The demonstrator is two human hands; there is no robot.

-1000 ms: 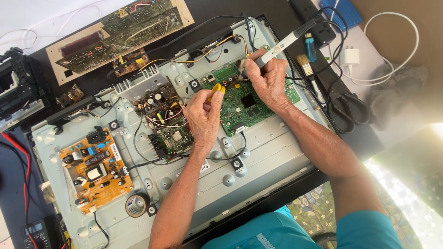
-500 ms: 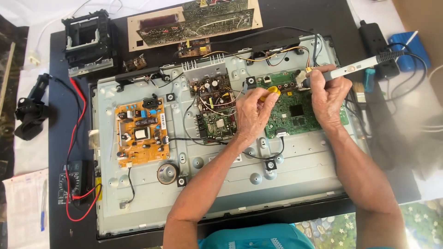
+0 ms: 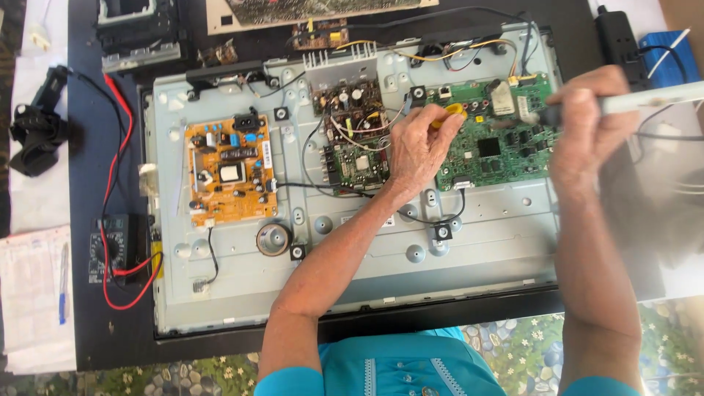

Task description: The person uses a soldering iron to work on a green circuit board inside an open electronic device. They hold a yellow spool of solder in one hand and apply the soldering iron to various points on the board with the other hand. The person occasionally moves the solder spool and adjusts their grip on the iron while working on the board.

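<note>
An opened flat-screen set lies face down, its grey metal back panel (image 3: 484, 235) bare. On the green main board (image 3: 499, 147), at its left edge, my left hand (image 3: 418, 150) pinches a small yellow-tipped piece (image 3: 453, 114). My right hand (image 3: 587, 132) hovers over the board's right end and grips a white-handled soldering tool (image 3: 649, 97). The tool's dark tip points left, toward the board's upper part. A small dark board (image 3: 356, 128) with capacitors lies just left of my left hand.
An orange power board (image 3: 227, 172) and a round speaker (image 3: 273, 239) occupy the panel's left half. A multimeter (image 3: 110, 246) with red leads and papers with a pen (image 3: 33, 293) lie at the left. At the top right are a black power strip (image 3: 612, 33) and a blue box (image 3: 667, 55).
The view has shifted, with the panel now centred. My right hand with the soldering tool has moved right, away from my left hand. My left hand stays on the board's left edge.
</note>
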